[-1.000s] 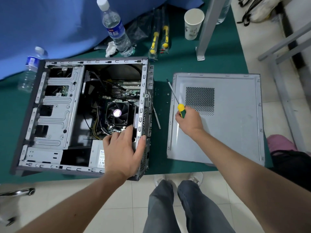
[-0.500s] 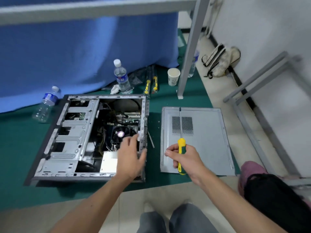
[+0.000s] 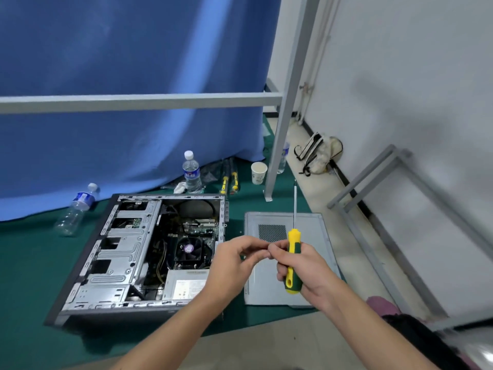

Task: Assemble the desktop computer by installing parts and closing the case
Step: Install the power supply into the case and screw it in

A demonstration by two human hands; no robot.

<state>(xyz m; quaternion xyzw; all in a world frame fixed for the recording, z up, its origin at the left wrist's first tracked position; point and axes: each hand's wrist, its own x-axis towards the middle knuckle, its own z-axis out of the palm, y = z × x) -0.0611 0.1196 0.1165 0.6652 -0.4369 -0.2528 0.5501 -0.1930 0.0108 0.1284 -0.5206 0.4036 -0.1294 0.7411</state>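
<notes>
The right hand (image 3: 304,268) grips the screwdriver (image 3: 293,259) upright, shaft pointing up and away, held above the panel (image 3: 317,236) beside the open case (image 3: 128,252). The left hand (image 3: 234,263) pinches its fingertips together at the handle, perhaps on a screw, too small to tell
</notes>
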